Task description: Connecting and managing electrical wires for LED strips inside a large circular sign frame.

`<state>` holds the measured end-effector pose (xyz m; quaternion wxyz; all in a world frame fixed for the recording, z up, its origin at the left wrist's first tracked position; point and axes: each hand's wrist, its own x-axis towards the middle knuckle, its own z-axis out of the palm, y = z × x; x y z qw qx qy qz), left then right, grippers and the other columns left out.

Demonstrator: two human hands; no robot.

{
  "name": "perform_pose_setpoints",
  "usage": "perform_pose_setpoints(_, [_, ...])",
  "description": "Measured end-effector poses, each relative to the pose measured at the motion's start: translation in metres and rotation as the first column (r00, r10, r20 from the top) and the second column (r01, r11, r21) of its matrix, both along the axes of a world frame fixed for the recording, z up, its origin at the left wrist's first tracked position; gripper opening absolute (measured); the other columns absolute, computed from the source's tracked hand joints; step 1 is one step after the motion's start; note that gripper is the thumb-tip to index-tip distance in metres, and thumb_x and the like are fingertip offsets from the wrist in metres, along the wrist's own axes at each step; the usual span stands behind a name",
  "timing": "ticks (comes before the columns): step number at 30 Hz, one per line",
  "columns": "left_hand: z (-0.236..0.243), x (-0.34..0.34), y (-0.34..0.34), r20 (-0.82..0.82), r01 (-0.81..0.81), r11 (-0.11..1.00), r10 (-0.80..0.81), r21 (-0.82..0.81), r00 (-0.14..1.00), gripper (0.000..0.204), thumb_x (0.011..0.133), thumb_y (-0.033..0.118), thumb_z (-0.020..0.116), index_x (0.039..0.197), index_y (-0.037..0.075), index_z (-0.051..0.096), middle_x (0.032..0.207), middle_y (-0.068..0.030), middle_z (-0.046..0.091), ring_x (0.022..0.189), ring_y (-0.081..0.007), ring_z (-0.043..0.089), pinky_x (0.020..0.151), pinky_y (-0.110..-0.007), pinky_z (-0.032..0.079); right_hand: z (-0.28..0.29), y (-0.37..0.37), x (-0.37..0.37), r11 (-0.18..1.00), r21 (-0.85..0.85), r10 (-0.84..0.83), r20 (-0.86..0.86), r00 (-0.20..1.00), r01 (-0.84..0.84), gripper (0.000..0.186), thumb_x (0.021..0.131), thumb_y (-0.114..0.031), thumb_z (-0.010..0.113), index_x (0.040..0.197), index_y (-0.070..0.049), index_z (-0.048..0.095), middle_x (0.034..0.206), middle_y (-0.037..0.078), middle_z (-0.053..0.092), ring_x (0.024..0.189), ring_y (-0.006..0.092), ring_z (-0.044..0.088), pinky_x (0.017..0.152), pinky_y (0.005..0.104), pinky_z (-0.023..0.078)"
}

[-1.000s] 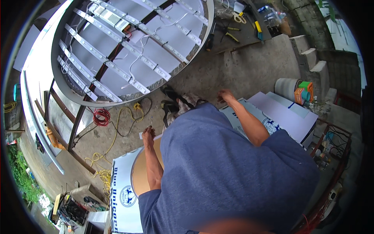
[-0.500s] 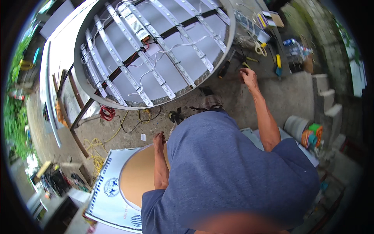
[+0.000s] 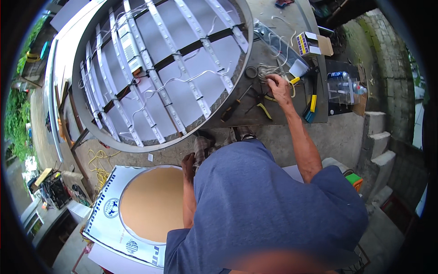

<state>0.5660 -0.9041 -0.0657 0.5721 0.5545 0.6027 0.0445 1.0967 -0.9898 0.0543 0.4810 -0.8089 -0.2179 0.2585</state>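
Observation:
My right hand [image 3: 279,91] is over the workbench, fingers loosely bent and tips slightly apart, at the edge of a tangled coil of pale wire [image 3: 268,70]. Nothing shows between the fingers. Just below it lie yellow-handled pliers [image 3: 263,111], with a dark-handled screwdriver [image 3: 231,110] to their left. My left hand [image 3: 188,165] hangs low beside my leg, dark and with its fingers mostly hidden. In front of me stands a large round light box [image 3: 250,27] with several LED strips [image 3: 181,59], white wires and a perforated power supply [image 3: 129,51].
A hammer [image 3: 312,98] with yellow on its handle lies right of my right hand, near an opened small carton [image 3: 310,44]. A brown disc [image 3: 153,201] lies on a printed sheet [image 3: 102,228] at lower left. Concrete steps [image 3: 379,137] rise at the right.
My right hand has moved from the bench's front edge to beside the wire coil. The view has shifted right, so the light box appears further left. My left hand stays low.

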Motion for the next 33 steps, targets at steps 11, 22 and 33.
perform_pose_setpoints(11, [-0.008, -0.003, -0.035, -0.042, -0.281, 0.933, 0.278, -0.227, 0.960, 0.015, 0.095, 0.019, 0.064, 0.087, 0.007, 0.068, 0.061, 0.0036, 0.049, 0.053, -0.0074, 0.042, 0.049, -0.028, 0.030, -0.002, 0.005, 0.030, 0.999, 0.015, -0.031, -0.128, 0.991, 0.033, 0.023, 0.100, -0.015, 0.059, 0.116, -0.001, 0.069, 0.087, 0.004, 0.070, 0.066, 0.0087, 0.062, 0.057, 0.0233, 0.048])
perform_pose_setpoints(22, [-0.020, -0.002, -0.038, 0.025, -0.357, 0.929, 0.356, 0.093, 0.934, 0.023, 0.095, 0.024, 0.064, 0.094, 0.003, 0.072, 0.065, 0.0014, 0.054, 0.057, -0.0101, 0.048, 0.051, -0.030, 0.036, 0.037, 0.088, 0.063, 0.958, 0.284, 0.027, -0.222, 0.975, 0.038, 0.021, 0.100, -0.014, 0.060, 0.116, -0.003, 0.069, 0.086, 0.004, 0.070, 0.064, 0.0079, 0.062, 0.054, 0.0219, 0.047])
perform_pose_setpoints(33, [0.429, 0.059, 0.153, 0.211, -0.178, -0.224, 0.133, 0.958, 0.968, 0.020, 0.097, 0.012, 0.049, 0.078, 0.005, 0.050, 0.079, -0.0065, 0.049, 0.072, -0.0166, 0.044, 0.065, -0.032, 0.035, 0.356, 0.150, 0.101, 0.331, 0.599, 0.013, 0.769, 0.639, -0.729, 0.033, 0.104, -0.020, 0.051, 0.124, 0.002, 0.066, 0.119, 0.019, 0.069, 0.102, 0.0236, 0.068, 0.083, 0.0339, 0.055])
